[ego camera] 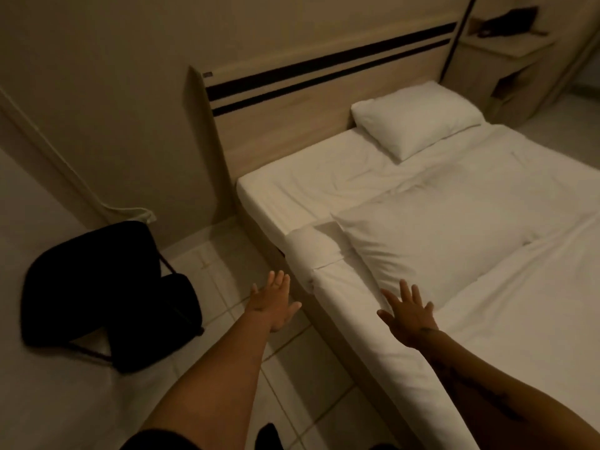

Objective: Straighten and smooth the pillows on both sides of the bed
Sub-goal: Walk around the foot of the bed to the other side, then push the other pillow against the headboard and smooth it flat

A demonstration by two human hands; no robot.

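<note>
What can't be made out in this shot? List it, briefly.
- Head view: the bed runs off the right edge, so its far side is unseen.
- The dark object on the shelf is too dim and small to identify.
- The right hand is spread above the near pillow; contact is unclear.
- The left hand is open over the floor.

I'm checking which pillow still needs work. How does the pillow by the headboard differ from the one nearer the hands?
The far pillow sits up against the headboard; the near pillow lies well down the bed, away from it. The far pillow looks plump and fairly smooth; the near pillow looks flatter and creased. The far pillow is out of reach of both hands; the near pillow lies just beyond the right hand. Both are white and untouched.
</note>
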